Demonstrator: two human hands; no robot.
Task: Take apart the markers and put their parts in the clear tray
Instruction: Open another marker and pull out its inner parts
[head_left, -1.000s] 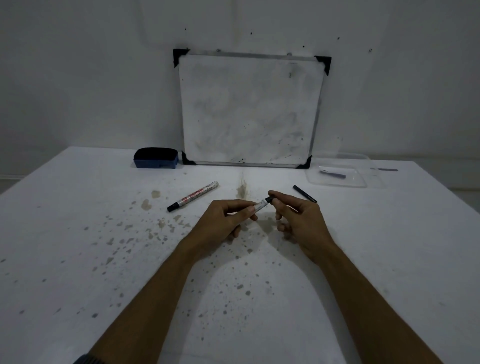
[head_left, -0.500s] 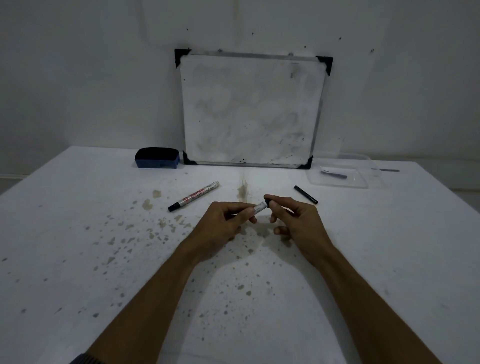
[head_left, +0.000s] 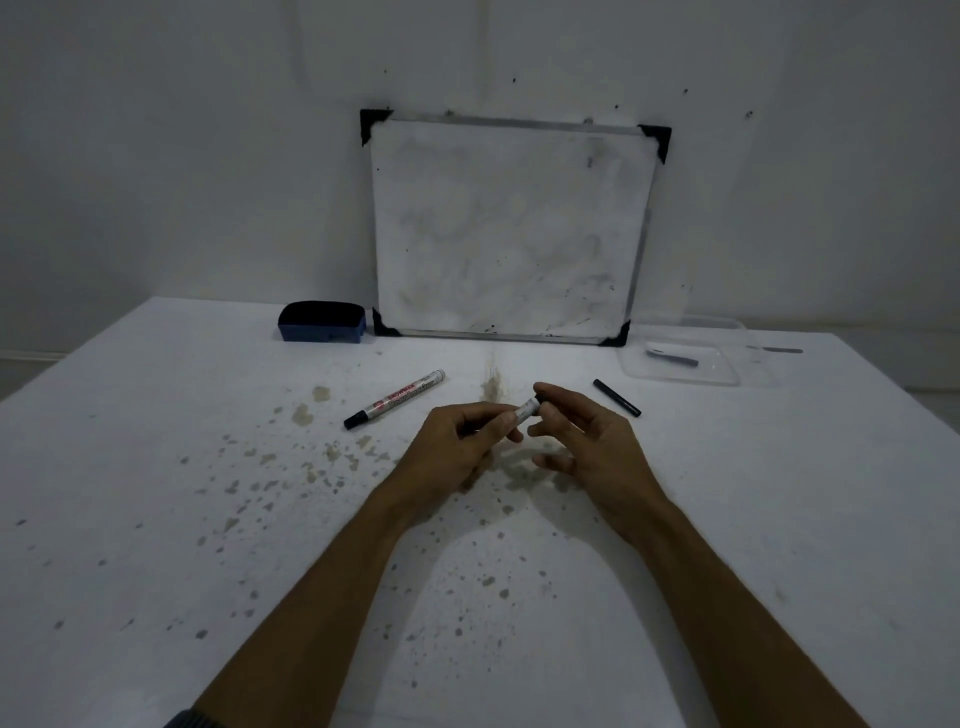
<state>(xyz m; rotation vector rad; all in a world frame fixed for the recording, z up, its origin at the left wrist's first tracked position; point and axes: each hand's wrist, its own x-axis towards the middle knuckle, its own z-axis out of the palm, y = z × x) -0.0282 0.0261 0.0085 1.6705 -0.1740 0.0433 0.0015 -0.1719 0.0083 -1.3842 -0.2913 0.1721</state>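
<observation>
My left hand (head_left: 457, 441) grips the white barrel of a marker (head_left: 525, 409) just above the table's middle. My right hand (head_left: 587, 436) pinches the black end of that same marker between thumb and forefinger, its other fingers spread. Most of the barrel is hidden in my left fist. A second, whole marker (head_left: 396, 399) with a black cap lies to the left. A black marker part (head_left: 616, 397) lies on the table to the right. The clear tray (head_left: 727, 376) at the back right holds a dark marker part (head_left: 672, 357).
A smudged whiteboard (head_left: 511, 228) leans on the wall at the table's back. A blue eraser (head_left: 322, 322) sits left of it. A thin dark stick (head_left: 779, 350) lies behind the tray. The white tabletop (head_left: 208, 519) is speckled with stains.
Both hands have stayed in place on the marker. My right fingers have shifted along its black end and loosened, the lower fingers spreading out.
</observation>
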